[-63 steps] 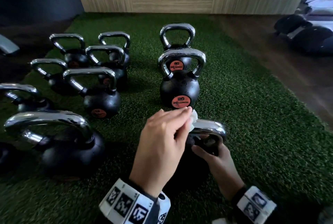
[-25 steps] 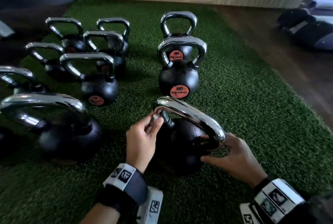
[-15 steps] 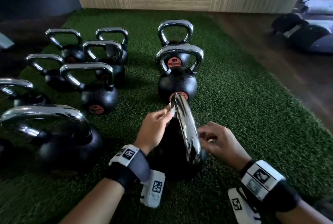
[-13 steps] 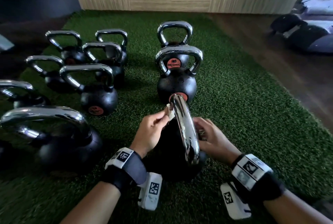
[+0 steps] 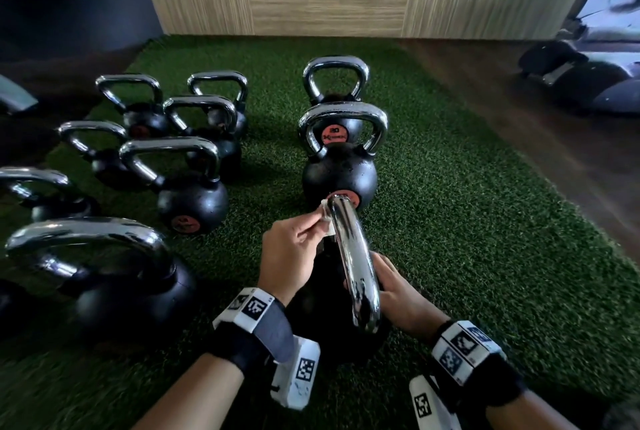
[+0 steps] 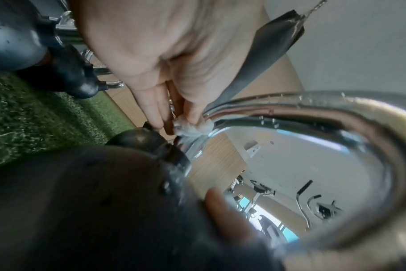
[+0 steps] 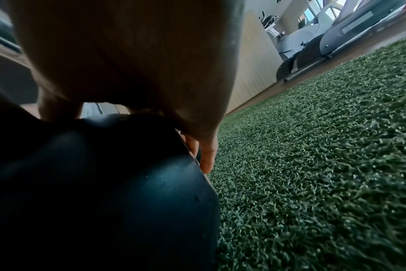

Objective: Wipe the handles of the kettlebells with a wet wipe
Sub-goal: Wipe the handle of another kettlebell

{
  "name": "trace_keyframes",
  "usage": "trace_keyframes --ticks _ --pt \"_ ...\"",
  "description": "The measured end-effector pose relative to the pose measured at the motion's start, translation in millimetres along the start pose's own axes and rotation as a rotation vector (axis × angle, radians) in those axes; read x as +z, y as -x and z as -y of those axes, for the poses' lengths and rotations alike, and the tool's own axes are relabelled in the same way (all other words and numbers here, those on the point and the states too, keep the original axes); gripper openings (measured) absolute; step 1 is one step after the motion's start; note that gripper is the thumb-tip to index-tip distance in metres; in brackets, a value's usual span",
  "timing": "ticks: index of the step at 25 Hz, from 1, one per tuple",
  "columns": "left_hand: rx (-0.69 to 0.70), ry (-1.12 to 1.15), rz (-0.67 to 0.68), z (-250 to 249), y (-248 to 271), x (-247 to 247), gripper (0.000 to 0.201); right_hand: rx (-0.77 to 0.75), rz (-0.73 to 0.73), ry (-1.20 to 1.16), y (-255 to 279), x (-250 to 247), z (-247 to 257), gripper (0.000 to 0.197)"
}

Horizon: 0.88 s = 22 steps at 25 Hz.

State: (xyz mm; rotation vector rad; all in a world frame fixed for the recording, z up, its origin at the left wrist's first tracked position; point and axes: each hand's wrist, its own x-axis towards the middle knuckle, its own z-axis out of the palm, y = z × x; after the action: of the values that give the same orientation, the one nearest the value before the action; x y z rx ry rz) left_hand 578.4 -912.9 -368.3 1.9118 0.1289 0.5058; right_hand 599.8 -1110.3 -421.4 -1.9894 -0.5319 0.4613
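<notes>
1. Since half a second ago little has shifted: both hands remain at the nearest kettlebell [image 5: 332, 322], its chrome handle [image 5: 353, 263] end-on to the head camera.
2. Ten kettlebells show on the green turf [image 5: 467, 222], one wet wipe [image 5: 325, 220].
3. Left hand [image 5: 291, 256] pinches the wipe against the handle's far end.
4. Right hand [image 5: 398, 294] rests on the bell's right side, fingers hidden; its grip cannot be told.
5. Another kettlebell [image 5: 339, 177] stands just beyond, toward the turf's far edge.
</notes>
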Motion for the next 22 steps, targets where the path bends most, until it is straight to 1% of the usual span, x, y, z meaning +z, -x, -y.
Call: trace_keyframes --ticks 2,4,6,8,12,13,15,17,19,21,22 --pt "-0.013 0.084 0.042 -11 -6 -9 0.028 -0.002 -0.008 -0.025 3 1 4 0.064" --pt "0.033 0.154 0.064 -21 -2 -18 0.030 -0.009 -0.013 -0.056 4 1 5 0.062" --pt "0.122 0.144 0.107 -30 11 -28 0.028 -0.015 -0.013 -0.073 4 1 2 0.063" --pt "0.175 0.058 0.132 -40 19 -35 0.026 -0.018 -0.005 -0.066 4 1 2 0.061" --pt "0.100 -0.064 0.041 -54 15 -36 0.028 0.004 0.003 -0.057 3 1 0 0.063" --pt "0.069 -0.054 0.045 -54 19 -36 0.028 0.001 0.001 -0.050 3 1 0 0.066" --pt "-0.001 0.007 0.102 -53 34 -38 0.028 0.002 0.000 -0.053 3 1 -2 0.074" --pt "0.015 0.019 0.135 -53 47 -41 0.030 0.007 -0.003 -0.049 2 1 -2 0.083" --pt "0.039 0.029 0.094 -55 49 -40 0.032 0.002 0.000 -0.029 2 1 -1 0.089" --pt "0.010 0.112 0.099 -56 52 -38 0.031 -0.006 -0.003 -0.025 3 1 0 0.090" --pt "-0.007 0.170 0.126 -55 56 -38 0.027 -0.007 -0.005 -0.031 3 1 1 0.089"
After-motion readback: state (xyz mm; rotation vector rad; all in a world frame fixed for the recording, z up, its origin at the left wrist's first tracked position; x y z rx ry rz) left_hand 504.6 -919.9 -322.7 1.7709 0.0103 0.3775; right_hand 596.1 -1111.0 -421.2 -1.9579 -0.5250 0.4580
